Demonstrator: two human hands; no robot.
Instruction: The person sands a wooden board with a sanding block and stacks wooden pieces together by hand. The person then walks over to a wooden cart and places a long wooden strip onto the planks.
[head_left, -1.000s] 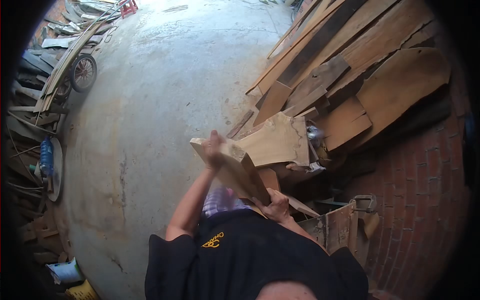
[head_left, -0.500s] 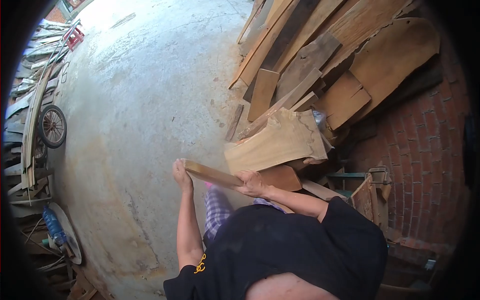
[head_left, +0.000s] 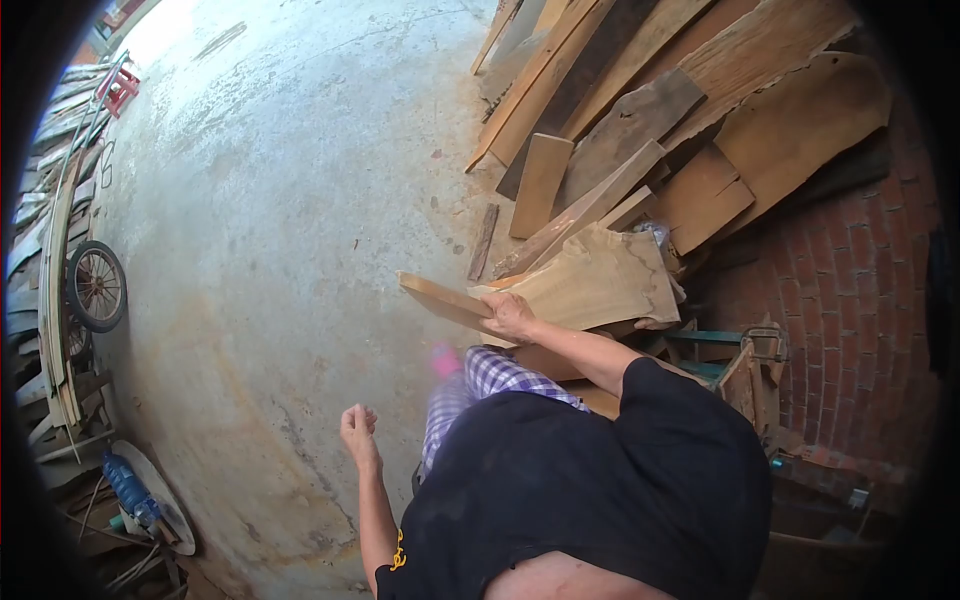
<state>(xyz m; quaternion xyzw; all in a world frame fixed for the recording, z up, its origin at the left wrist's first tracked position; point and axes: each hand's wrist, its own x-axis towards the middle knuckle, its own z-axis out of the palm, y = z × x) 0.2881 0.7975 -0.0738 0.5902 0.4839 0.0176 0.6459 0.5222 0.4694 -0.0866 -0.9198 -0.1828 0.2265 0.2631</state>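
Observation:
My right hand (head_left: pixel 507 317) grips the near end of a short wooden board (head_left: pixel 447 302). The board juts out to the left over the concrete floor, tilted, its narrow edge facing up. My left hand (head_left: pixel 360 432) hangs over the floor at lower left, apart from the board. Its fingers are curled in, and nothing shows between them. Just beyond my right hand lies a wide pale plank (head_left: pixel 600 275) with an irregular edge; the held board partly overlaps it in view.
Many boards and slabs (head_left: pixel 640 120) lean along the right, by a brick wall (head_left: pixel 840 300). A wooden frame with a clamp (head_left: pixel 765 343) stands near my right elbow. At left are a spoked wheel (head_left: pixel 97 286), a blue bottle (head_left: pixel 130 487), stacked timber and a red stool (head_left: pixel 120 92).
My left hand has let go of the board's far end and dropped down toward my side. My right hand has carried the board slightly up and to the right.

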